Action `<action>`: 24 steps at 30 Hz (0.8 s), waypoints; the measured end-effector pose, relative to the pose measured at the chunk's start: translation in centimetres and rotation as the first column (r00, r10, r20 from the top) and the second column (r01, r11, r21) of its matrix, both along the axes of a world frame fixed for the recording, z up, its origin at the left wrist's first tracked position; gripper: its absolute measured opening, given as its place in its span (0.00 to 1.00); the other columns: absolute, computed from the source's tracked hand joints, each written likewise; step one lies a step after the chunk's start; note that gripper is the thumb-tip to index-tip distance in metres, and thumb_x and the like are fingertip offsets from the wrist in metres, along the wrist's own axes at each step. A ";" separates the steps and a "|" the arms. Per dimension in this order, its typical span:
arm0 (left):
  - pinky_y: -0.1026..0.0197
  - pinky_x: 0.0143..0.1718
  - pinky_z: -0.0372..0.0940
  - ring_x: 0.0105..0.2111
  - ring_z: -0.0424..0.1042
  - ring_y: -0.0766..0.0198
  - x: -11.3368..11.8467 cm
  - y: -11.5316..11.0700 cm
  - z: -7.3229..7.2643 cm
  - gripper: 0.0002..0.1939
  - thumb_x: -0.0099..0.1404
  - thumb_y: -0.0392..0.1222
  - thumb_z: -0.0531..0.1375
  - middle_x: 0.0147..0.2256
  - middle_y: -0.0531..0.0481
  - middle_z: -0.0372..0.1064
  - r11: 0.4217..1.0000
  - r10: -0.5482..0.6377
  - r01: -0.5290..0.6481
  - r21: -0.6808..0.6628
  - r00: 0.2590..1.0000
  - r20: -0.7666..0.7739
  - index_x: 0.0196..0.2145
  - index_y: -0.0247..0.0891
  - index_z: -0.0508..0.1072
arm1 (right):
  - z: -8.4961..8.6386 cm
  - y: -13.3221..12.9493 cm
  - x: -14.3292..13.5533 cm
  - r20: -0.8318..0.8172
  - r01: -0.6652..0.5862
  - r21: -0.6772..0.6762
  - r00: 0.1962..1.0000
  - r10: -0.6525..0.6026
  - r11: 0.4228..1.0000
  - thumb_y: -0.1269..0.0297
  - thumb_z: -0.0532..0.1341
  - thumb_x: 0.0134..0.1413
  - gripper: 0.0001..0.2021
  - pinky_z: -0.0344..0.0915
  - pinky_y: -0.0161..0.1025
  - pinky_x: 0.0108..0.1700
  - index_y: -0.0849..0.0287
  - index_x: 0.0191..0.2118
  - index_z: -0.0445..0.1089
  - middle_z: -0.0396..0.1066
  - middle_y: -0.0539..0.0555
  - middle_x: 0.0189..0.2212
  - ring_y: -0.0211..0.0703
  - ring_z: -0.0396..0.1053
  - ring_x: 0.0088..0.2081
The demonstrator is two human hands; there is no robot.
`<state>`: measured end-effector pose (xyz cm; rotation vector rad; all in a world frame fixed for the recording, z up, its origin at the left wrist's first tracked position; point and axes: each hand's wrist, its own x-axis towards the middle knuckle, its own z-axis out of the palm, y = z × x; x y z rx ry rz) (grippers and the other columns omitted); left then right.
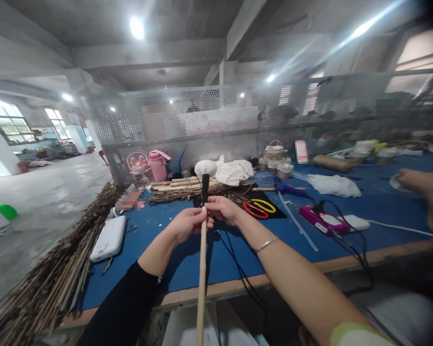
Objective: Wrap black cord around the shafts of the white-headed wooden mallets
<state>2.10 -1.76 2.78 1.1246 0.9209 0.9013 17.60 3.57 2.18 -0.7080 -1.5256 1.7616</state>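
A long pale wooden stick runs from the bottom of the view up to my two hands over the table. My left hand is closed around the stick just below its black upper section. The fingers of my right hand pinch at the joint where the pale wood meets the black part; what exactly lies between them is partly hidden. Beyond the black tip is a white rounded bundle; whether they touch I cannot tell. Red-and-yellow-handled scissors lie right of my right hand.
Dry twigs heap along the left edge, beside a white power bank. Sticks lie behind my hands. Rightward are a blue glue gun, a purple device with cables and another person's blurred hand. A perforated screen stands behind.
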 end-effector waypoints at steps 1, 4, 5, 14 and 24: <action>0.66 0.26 0.63 0.24 0.69 0.67 -0.1 -0.1 0.1 0.18 0.48 0.49 0.66 0.27 0.46 0.69 1.000 0.003 -0.002 0.010 0.998 -0.061 0.31 0.32 0.71 | 0.0 0.0 0.1 0.019 0.017 0.008 1.000 -0.017 1.000 0.60 0.65 0.40 0.13 0.34 0.28 0.13 0.62 0.27 0.62 0.59 0.43 0.14 0.24 0.42 0.11; 0.68 0.20 0.59 0.18 0.62 0.72 -0.1 -0.2 0.2 0.19 0.45 0.52 0.66 0.18 0.54 0.63 0.991 0.100 -0.074 0.114 0.964 -0.246 0.25 0.33 0.69 | 0.1 0.0 0.1 0.079 0.047 0.048 0.996 -0.051 0.998 0.61 0.64 0.41 0.11 0.33 0.29 0.13 0.62 0.25 0.62 0.52 0.41 0.10 0.25 0.39 0.11; 0.68 0.19 0.57 0.16 0.59 0.73 0.0 -0.2 0.1 0.19 0.44 0.52 0.66 0.17 0.55 0.61 0.984 0.133 -0.092 0.154 0.950 -0.281 0.23 0.33 0.68 | 0.0 0.0 0.0 0.091 0.051 0.064 0.994 -0.056 0.997 0.61 0.64 0.41 0.11 0.33 0.29 0.13 0.62 0.25 0.63 0.50 0.40 0.10 0.25 0.39 0.11; 0.66 0.25 0.62 0.22 0.65 0.70 0.0 0.4 -0.1 0.20 0.45 0.51 0.66 0.23 0.53 0.65 0.971 0.197 -0.172 0.166 0.969 -0.151 0.29 0.32 0.71 | -0.5 0.2 -0.7 0.000 0.110 0.040 0.994 -0.110 0.993 0.58 0.64 0.41 0.14 0.34 0.28 0.12 0.62 0.33 0.66 0.50 0.39 0.11 0.25 0.39 0.11; 0.65 0.28 0.64 0.29 0.71 0.65 -0.3 0.2 0.0 0.20 0.48 0.50 0.66 0.30 0.46 0.69 0.999 -0.024 0.027 0.041 0.998 -0.054 0.32 0.32 0.69 | -0.5 0.2 -0.2 0.045 -0.006 0.033 0.999 0.004 0.999 0.54 0.62 0.45 0.15 0.35 0.28 0.12 0.62 0.25 0.61 0.51 0.41 0.11 0.25 0.40 0.11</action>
